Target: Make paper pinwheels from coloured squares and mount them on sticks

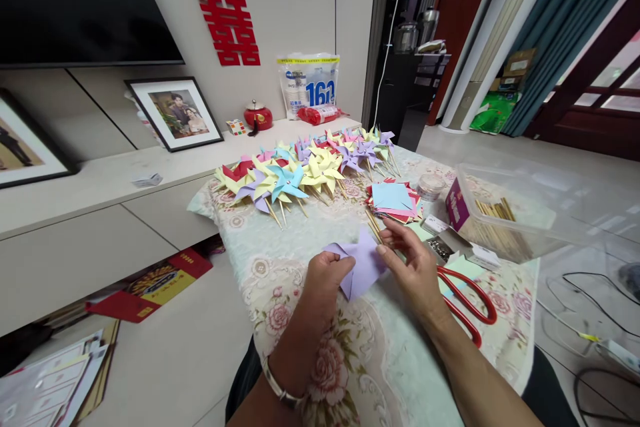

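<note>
A purple paper square (pixel 361 265), partly folded, lies on the flowered tablecloth (pixel 380 353) between my hands. My left hand (pixel 324 280) is closed on its left edge, fingers curled over the fold. My right hand (pixel 414 260) pinches the paper's right corner with thumb and fingers. Just beyond lie a stack of coloured paper squares (pixel 394 201) and a few thin wooden sticks (pixel 373 223). Finished paper pinwheels (pixel 300 170) in yellow, purple, blue and pink lie in a long row at the table's far side.
Red-handled scissors (pixel 467 303) lie right of my right hand. A clear plastic box (pixel 520 213) holds wooden sticks; a small box of pins (pixel 440 248) and a tape roll (pixel 430 185) sit near it. A low cabinet (pixel 75 213) with framed photos stands left; cables (pixel 590 320) on the floor right.
</note>
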Demonstrator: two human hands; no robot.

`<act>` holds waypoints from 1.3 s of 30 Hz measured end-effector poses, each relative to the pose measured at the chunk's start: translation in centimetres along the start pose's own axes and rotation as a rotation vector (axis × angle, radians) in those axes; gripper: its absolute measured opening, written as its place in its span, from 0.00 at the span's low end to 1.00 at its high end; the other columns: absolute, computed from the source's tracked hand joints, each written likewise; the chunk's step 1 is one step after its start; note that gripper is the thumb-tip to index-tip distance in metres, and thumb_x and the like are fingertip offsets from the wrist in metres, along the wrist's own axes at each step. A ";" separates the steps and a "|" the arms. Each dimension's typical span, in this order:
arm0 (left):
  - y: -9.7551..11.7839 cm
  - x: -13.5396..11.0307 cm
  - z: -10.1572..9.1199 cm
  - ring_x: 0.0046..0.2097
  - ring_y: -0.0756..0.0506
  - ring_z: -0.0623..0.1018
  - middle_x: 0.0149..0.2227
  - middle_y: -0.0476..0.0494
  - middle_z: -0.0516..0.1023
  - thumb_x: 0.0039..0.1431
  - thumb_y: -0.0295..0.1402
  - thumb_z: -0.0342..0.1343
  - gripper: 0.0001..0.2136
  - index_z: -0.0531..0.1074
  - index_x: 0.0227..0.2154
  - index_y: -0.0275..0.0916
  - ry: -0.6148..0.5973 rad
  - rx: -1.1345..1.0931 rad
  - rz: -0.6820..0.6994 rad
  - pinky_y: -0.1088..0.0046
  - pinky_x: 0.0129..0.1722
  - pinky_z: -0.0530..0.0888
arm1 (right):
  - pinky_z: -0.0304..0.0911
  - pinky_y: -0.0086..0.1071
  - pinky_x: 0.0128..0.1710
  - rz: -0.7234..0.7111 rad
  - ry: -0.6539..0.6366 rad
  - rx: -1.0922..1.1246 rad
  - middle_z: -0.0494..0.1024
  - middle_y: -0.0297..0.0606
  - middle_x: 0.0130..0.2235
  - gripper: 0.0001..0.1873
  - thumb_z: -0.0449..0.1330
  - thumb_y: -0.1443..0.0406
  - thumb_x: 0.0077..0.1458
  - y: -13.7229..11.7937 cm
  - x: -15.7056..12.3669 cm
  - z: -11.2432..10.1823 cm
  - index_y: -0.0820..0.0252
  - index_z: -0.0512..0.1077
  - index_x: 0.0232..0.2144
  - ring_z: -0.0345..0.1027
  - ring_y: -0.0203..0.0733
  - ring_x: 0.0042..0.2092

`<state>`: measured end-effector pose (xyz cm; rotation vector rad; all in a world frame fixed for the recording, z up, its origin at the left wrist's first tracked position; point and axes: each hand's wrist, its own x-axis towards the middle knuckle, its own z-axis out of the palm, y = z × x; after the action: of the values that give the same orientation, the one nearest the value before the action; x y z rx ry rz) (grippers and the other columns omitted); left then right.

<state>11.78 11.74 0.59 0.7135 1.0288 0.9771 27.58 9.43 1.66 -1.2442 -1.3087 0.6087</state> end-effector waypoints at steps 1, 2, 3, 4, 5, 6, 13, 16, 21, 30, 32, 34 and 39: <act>0.1 0.0 0.0 0.23 0.49 0.72 0.20 0.50 0.75 0.38 0.35 0.65 0.09 0.72 0.21 0.37 0.011 -0.047 0.003 0.73 0.27 0.69 | 0.65 0.42 0.47 -0.102 0.030 -0.090 0.76 0.41 0.44 0.18 0.63 0.62 0.56 -0.1 -0.1 -0.1 0.53 0.73 0.50 0.71 0.48 0.45; 0.3 0.1 -0.1 0.24 0.49 0.72 0.20 0.50 0.75 0.38 0.34 0.65 0.09 0.72 0.21 0.37 0.018 -0.091 0.006 0.73 0.28 0.69 | 0.65 0.42 0.46 -0.202 0.035 -0.163 0.76 0.41 0.42 0.14 0.62 0.64 0.57 -0.3 -0.2 -0.1 0.53 0.74 0.47 0.71 0.48 0.44; 0.4 0.1 -0.1 0.24 0.49 0.73 0.20 0.50 0.75 0.38 0.34 0.65 0.09 0.72 0.21 0.37 0.026 -0.128 0.010 0.73 0.28 0.70 | 0.65 0.41 0.45 -0.297 0.016 -0.217 0.76 0.40 0.40 0.10 0.61 0.66 0.58 -0.5 -0.3 -0.2 0.53 0.75 0.44 0.70 0.48 0.44; 0.4 0.2 -0.2 0.24 0.49 0.73 0.20 0.51 0.75 0.38 0.34 0.65 0.09 0.73 0.22 0.37 0.034 -0.161 0.018 0.73 0.29 0.70 | 0.65 0.41 0.43 -0.381 -0.024 -0.256 0.76 0.40 0.39 0.08 0.60 0.68 0.59 -0.7 -0.4 -0.1 0.53 0.75 0.41 0.70 0.47 0.43; 0.5 0.3 -0.2 0.25 0.49 0.73 0.20 0.51 0.75 0.38 0.33 0.65 0.08 0.73 0.22 0.37 0.041 -0.190 0.029 0.73 0.29 0.70 | 0.64 0.40 0.42 -0.453 -0.078 -0.287 0.75 0.40 0.37 0.08 0.59 0.70 0.59 -0.9 -0.5 0.0 0.54 0.75 0.39 0.69 0.47 0.42; 0.5 0.4 -0.3 0.25 0.50 0.72 0.20 0.52 0.75 0.38 0.32 0.65 0.08 0.73 0.22 0.37 0.047 -0.218 0.040 0.74 0.29 0.70 | 0.64 0.40 0.41 -0.512 -0.141 -0.315 0.75 0.40 0.36 0.09 0.57 0.72 0.59 -1.0 -0.5 0.1 0.55 0.75 0.39 0.69 0.46 0.41; 0.6 0.5 -0.3 0.23 0.52 0.67 0.18 0.54 0.70 0.36 0.32 0.65 0.08 0.70 0.18 0.37 0.055 -0.272 0.076 0.75 0.26 0.65 | 0.53 0.39 0.38 -0.644 -0.405 -0.575 0.75 0.42 0.38 0.13 0.52 0.77 0.60 -1.4 -1.0 1.0 0.60 0.74 0.39 0.64 0.46 0.40; 0.6 0.3 -0.2 0.23 0.52 0.66 0.18 0.53 0.70 0.36 0.33 0.65 0.09 0.71 0.19 0.36 0.076 -0.252 0.079 0.75 0.25 0.64 | 0.51 0.39 0.37 -0.644 -0.409 -0.608 0.74 0.42 0.36 0.10 0.53 0.74 0.62 -1.4 -1.1 1.1 0.61 0.74 0.36 0.62 0.45 0.38; 0.7 0.0 0.1 0.21 0.53 0.65 0.17 0.52 0.70 0.34 0.33 0.65 0.09 0.71 0.16 0.36 0.068 -0.247 0.073 0.76 0.23 0.62 | 0.51 0.39 0.38 -0.584 -0.413 -0.549 0.73 0.41 0.35 0.08 0.55 0.70 0.64 -1.7 -1.1 0.9 0.61 0.75 0.34 0.62 0.45 0.38; 0.2 -0.1 -0.1 0.21 0.51 0.70 0.19 0.50 0.76 0.37 0.35 0.66 0.10 0.76 0.23 0.34 0.072 -0.143 0.074 0.75 0.22 0.69 | 0.54 0.37 0.39 -0.316 -0.366 -0.383 0.74 0.35 0.30 0.09 0.56 0.69 0.61 -1.1 -0.9 0.9 0.58 0.71 0.28 0.65 0.42 0.36; -0.1 0.0 -0.1 0.20 0.52 0.70 0.18 0.51 0.75 0.38 0.34 0.66 0.08 0.75 0.21 0.35 0.085 -0.123 0.090 0.76 0.22 0.70 | 0.55 0.35 0.37 -0.258 -0.344 -0.370 0.73 0.35 0.29 0.10 0.56 0.68 0.60 -0.9 -0.8 1.0 0.59 0.71 0.26 0.65 0.41 0.35; -0.4 0.1 -0.1 0.19 0.52 0.70 0.18 0.51 0.74 0.38 0.34 0.66 0.08 0.74 0.20 0.35 0.088 -0.095 0.104 0.76 0.21 0.70 | 0.55 0.34 0.36 -0.191 -0.328 -0.364 0.72 0.34 0.27 0.10 0.57 0.67 0.59 -0.8 -0.8 1.1 0.59 0.70 0.25 0.65 0.41 0.33; -0.6 0.1 -0.1 0.18 0.52 0.70 0.17 0.52 0.73 0.39 0.34 0.65 0.08 0.76 0.23 0.35 0.081 -0.035 0.119 0.77 0.18 0.68 | 0.56 0.32 0.32 -0.057 -0.319 -0.358 0.70 0.34 0.26 0.10 0.57 0.64 0.57 -0.6 -0.6 1.1 0.59 0.70 0.24 0.65 0.40 0.31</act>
<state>11.91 11.58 -0.02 0.7173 1.0464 1.1316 26.22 9.05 1.77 -1.4320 -1.7715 0.5627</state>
